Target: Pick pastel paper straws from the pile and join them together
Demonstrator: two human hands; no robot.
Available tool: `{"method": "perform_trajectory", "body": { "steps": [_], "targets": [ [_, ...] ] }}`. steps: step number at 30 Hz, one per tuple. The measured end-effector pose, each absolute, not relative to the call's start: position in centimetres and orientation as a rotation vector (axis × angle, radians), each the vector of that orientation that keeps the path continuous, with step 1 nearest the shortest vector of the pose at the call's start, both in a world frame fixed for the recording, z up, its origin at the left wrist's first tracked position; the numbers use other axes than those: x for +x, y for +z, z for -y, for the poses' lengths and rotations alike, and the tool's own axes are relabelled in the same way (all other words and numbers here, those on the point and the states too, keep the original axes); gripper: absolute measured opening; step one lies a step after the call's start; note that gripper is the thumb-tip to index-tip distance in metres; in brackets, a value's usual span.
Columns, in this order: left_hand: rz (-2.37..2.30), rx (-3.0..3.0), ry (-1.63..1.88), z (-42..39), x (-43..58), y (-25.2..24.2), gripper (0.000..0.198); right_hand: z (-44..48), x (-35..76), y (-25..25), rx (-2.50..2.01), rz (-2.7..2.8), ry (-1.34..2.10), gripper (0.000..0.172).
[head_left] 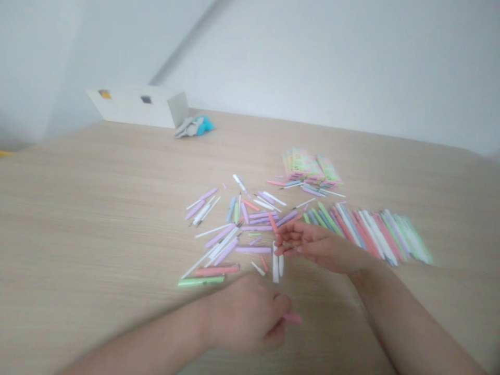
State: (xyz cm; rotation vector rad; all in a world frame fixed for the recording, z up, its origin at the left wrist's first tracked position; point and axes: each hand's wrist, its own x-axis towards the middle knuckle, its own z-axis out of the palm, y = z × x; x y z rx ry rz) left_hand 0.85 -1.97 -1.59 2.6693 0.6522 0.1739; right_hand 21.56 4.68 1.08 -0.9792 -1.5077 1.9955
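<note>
My left hand (253, 315) is closed around a pink pen barrel (292, 318), whose end sticks out between thumb and fingers. Over the right side of the loose pen parts, my right hand (312, 244) reaches with fingers slightly bent and apart; nothing shows in its grasp. Close to its fingertips lie a red pen part (272, 223) and white pen parts (275, 265). Purple barrels (253, 250), white refills (213, 230) and small clips are scattered to the left. Nearest my left forearm are a green pen (201, 281) and a red pen (217, 270). Blur hides fine detail.
A row of pens (371, 234) in several colours lies side by side at the right. Behind the parts are stacked pink-and-green packets (302, 164). Farther back, a white box (136, 107) stands beside grey and blue gloves (195, 126), near the wall.
</note>
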Motion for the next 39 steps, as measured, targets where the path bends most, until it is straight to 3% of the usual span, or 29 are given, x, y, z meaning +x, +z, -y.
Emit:
{"method": "perform_trajectory", "body": {
  "steps": [10,18,26,39],
  "targets": [
    [-0.673,2.689,0.158,1.8,1.0,-1.4,0.012,-4.7,19.6,-0.1,-1.347,1.637,1.617,0.025],
    [-0.681,2.706,0.161,1.9,0.9,-1.7,0.012,-4.4,19.3,-0.3,-1.235,1.349,1.942,0.01],
    [-0.723,2.621,0.276,1.4,0.6,-1.6,0.009,-2.9,17.4,-0.4,-1.525,2.224,1.028,0.016],
    [-0.668,2.325,0.459,0.7,0.5,-1.7,0.009,-2.7,16.6,-1.1,-1.588,2.464,0.663,0.024]
  ]
}}
